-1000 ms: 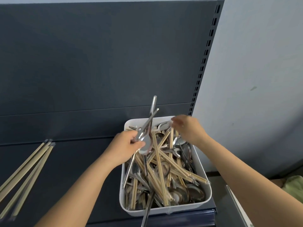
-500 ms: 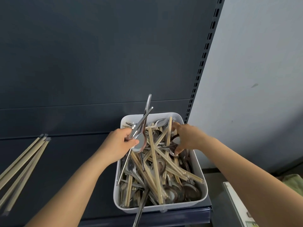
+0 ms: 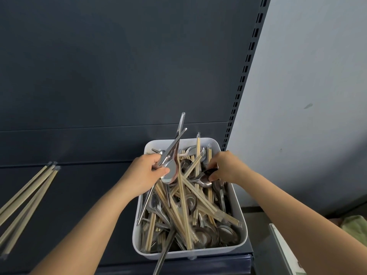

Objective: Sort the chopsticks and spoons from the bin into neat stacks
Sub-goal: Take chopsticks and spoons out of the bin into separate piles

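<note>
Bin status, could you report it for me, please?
Left hand grips spoon bundle. Right hand pinches spoon in bin. Chopsticks tangled throughout.

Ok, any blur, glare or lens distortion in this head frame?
Head view: wide-angle bend tilts the slotted shelf post; soft, even light, no hard shadows; bright glints on the spoons in the left hand; the near end of the bin looks smeared, the laid-out chopsticks soft at the left edge.
</note>
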Available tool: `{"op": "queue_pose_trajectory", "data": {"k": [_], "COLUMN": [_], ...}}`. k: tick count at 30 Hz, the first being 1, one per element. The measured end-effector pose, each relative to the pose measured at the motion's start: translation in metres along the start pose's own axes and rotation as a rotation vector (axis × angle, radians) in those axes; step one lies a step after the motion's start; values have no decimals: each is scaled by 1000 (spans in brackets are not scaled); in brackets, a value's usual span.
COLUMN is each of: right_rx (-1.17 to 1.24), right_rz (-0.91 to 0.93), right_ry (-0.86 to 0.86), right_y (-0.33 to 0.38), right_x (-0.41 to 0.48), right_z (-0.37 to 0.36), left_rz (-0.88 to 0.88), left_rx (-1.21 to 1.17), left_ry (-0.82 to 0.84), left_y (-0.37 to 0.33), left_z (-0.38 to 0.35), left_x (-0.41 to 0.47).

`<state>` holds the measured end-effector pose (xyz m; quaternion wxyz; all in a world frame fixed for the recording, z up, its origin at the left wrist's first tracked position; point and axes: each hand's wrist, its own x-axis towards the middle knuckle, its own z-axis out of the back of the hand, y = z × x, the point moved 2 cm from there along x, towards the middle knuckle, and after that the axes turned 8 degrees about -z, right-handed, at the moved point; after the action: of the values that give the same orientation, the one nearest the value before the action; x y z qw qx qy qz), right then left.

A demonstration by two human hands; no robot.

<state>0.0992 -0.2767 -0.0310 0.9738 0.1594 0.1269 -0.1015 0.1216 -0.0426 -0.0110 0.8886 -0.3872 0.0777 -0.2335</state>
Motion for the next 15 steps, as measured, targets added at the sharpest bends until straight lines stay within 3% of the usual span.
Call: {"op": "queue_pose_trajectory", "data": {"k": [8, 15], "right_rx": [-30, -135], "right_rz": [-20, -28], "right_ry": [-266, -396], "right_y": [7, 16], "right_x": [-1, 0], "right_z": [25, 47], "left_rz": [-24, -27], "left_rx": [10, -20], "left_ry": [-35, -44], "left_y": [-6, -3], "left_z": [2, -1], "left_x": [0, 2]}}
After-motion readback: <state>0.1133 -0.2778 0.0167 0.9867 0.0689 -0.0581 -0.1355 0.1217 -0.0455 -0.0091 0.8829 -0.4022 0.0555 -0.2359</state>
